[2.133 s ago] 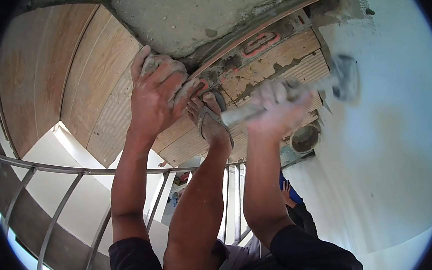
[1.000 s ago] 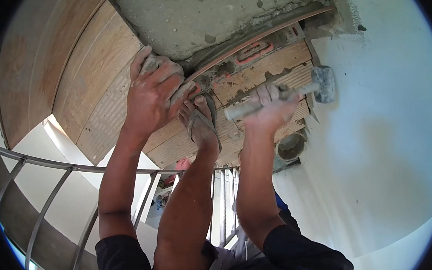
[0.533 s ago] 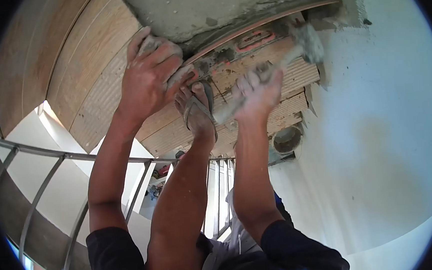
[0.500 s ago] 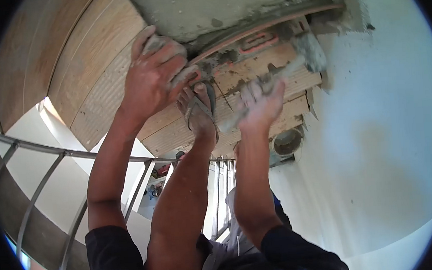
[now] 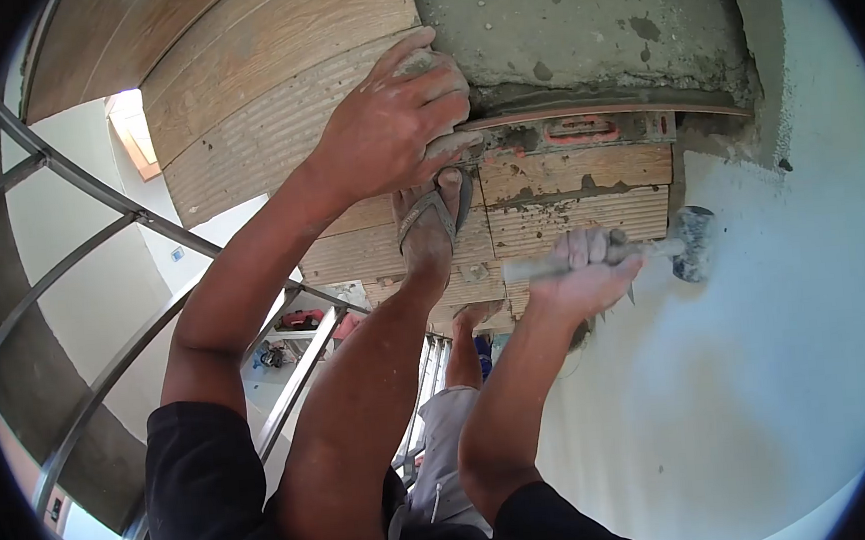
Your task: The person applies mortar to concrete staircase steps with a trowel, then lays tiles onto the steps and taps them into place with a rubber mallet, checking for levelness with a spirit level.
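My left hand (image 5: 397,122), smeared with mortar, is closed at the left end of a dirty spirit level (image 5: 583,131). Its fingers curl over the top and the thumb lies along the front; the grip itself is partly hidden. The level lies along a thin tile edge (image 5: 622,110) bordering the grey mortar bed (image 5: 576,29). My right hand (image 5: 588,271) is wrapped around the handle of a rubber mallet (image 5: 693,244). The mallet's head is below and right of the level, apart from it, close to the white wall.
Wood-look tiled steps (image 5: 576,172) with ribbed edges descend toward me, spotted with mortar. My sandaled foot (image 5: 427,220) stands on one, near the level. A metal railing (image 5: 138,218) curves along the left. The white wall (image 5: 741,379) bounds the right side.
The mallet has moved away from the level's right end, down toward me, with my right hand. My left hand remains at the level's left end. The view has shifted and turned.
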Available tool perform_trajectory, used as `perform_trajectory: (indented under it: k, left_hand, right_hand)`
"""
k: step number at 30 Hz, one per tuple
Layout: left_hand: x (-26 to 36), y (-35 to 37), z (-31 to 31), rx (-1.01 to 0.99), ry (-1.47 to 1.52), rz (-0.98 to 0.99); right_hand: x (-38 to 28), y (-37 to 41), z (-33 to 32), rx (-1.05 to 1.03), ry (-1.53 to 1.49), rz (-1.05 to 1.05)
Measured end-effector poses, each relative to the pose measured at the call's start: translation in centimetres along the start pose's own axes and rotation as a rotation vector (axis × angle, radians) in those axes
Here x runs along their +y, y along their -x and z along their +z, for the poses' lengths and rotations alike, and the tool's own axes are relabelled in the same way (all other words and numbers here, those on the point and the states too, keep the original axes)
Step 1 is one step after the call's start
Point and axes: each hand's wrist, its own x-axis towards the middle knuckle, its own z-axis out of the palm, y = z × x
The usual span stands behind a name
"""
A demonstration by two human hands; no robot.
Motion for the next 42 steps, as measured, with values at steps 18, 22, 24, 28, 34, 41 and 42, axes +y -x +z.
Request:
perform_trajectory:
  k: [18,22,24,28,34,41,42]
  left_hand:
    - [0.3,-0.4,0.2,0.022,0.040,0.038]
    - [0.2,-0.3,0.2,0.022,0.042,0.046]
    - [-0.3,-0.7,0.0,0.044,0.028,0.063]
    - [0.5,-0.4,0.3,0.033,0.052,0.040]
    - [0.3,-0.1,0.0,-0.003,0.037,0.030]
    - [0.3,-0.5,0.1,-0.006,0.037,0.029]
    - [0.4,-0.2,0.1,-0.013,0.040,0.032]
  right_hand:
    - [0.4,-1.5,-1.7,-0.075,-0.228,0.112]
    - [2.3,0.9,8.4,0.231,0.066,0.170]
    - [1.8,-0.6,3.0,0.020,0.017,0.190]
    - [0.9,-1.4,-0.9,0.007,-0.008,0.089]
    - [3.3,-1.3,7.2,0.052,-0.038,0.187]
    - [1.9,-1.2,6.3,0.122,-0.108,0.112]
    - [1.8,-1.1,6.6,0.085,-0.051,0.206]
